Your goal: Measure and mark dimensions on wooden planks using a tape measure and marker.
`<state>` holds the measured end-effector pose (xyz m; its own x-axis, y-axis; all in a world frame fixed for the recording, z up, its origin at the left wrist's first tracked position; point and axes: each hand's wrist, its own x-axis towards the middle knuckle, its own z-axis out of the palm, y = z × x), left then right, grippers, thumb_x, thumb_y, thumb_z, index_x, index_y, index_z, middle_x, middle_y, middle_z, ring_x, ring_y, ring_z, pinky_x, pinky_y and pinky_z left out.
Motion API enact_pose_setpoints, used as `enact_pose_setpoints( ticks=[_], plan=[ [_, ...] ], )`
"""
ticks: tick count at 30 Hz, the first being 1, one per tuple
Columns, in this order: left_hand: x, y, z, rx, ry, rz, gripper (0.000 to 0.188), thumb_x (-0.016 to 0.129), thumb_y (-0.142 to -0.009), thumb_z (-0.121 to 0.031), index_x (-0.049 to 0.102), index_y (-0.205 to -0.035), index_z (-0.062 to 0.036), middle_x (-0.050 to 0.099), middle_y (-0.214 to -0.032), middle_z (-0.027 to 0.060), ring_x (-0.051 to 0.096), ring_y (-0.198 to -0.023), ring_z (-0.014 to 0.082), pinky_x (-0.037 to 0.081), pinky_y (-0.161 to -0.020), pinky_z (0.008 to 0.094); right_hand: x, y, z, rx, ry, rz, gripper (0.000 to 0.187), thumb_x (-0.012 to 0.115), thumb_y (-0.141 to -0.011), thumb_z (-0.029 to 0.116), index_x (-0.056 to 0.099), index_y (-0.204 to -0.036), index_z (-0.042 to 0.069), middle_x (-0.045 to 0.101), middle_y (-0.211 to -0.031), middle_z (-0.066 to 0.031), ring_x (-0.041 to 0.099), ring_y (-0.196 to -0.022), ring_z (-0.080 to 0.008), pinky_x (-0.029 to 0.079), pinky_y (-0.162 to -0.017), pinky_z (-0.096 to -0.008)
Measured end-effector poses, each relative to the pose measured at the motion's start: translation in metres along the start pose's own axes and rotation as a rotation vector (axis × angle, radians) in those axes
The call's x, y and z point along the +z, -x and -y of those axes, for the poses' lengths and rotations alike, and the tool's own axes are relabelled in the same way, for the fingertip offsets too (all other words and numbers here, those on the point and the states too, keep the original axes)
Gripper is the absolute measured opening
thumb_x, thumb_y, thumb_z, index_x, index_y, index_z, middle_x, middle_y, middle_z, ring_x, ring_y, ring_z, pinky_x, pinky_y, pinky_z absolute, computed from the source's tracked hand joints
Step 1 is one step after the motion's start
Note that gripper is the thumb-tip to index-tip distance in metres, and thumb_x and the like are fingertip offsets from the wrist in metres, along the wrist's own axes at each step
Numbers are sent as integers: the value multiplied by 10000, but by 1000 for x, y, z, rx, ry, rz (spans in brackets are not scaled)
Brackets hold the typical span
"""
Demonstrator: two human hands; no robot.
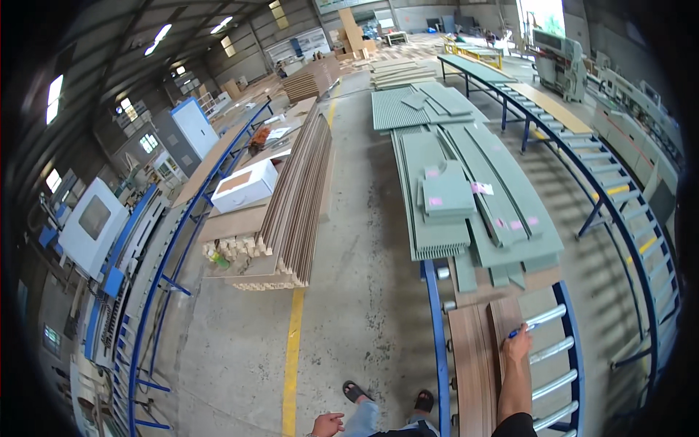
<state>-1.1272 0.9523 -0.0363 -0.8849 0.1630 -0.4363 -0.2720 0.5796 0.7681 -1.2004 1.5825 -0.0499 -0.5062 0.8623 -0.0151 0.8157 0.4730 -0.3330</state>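
Brown wood-grain boards, lying flat on a roller conveyor, to the right of the body. Long axis running away from the body, along the conveyor and crosswise to the metal rollers; near ends lost at the lower edge of view. Close-set strips on the left side; on the right side, a separate narrow board, seemingly higher than the strips, far end a little beyond theirs. Right hand plainly nearer: at the right edge of that narrow board, toward its far end, forearm stretched nearly parallel to the board's length. Fingers closed round a blue pen, held aslant across the board's line; contact between pen and wood, cannot tell. Left hand well apart from the right, low at the lower edge of view, over floor outside the conveyor's blue left rail. Fingers partly curled, nothing visible in them; palm hidden, so cannot tell whether loose or closed. By judgement, rightward across the rail from left hand to boards; from right hand, hardly any reach. Stacked green panels beyond the far ends, on the same line.
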Motion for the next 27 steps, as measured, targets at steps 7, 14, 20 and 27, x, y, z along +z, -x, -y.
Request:
enact_pose_setpoints(
  ticks=[7, 14, 20, 27],
  plan=[
    [-16, -65, -48, -307, 326, -99, 366, 567, -867, -7, 603, -1231, -20, 669, -836, 123, 651, -691, 221, 573, -640, 357, 32, 96, 58, -127, -301, -137, 502, 728, -735, 153, 513, -1186, 106, 634, -836, -224, 659, -778, -390, 526, -717, -479],
    [-92, -207, -83, -93, 309, 234, 326, 617, -956, -299, 686, -1012, 15, 700, -803, 80, 702, -743, 151, 556, -671, 279, 24, 239, 262, -308, -664, 491, 587, 830, -671, 183, 529, -1158, 52, 658, -889, -144, 665, -663, -183, 549, -617, -346],
    [-183, -271, -123, 9, 598, 274, 417, 596, -965, -394, 682, -982, 14, 676, -811, 46, 643, -661, 121, 485, -580, 259, 20, 301, 459, -938, -567, 568, 649, 816, -694, 331, 513, -1222, 107, 667, -990, -205, 649, -911, -405, 527, -796, -472],
    [-292, -285, -109, -49, 984, 163, 317, 642, -939, -299, 691, -1079, -18, 673, -824, 21, 580, -639, 82, 422, -529, 221, 51, 341, 588, -1364, -439, 601, 651, 818, -704, 360, 497, -1196, 79, 622, -1188, -189, 627, -965, -403, 492, -848, -467]
  ],
)
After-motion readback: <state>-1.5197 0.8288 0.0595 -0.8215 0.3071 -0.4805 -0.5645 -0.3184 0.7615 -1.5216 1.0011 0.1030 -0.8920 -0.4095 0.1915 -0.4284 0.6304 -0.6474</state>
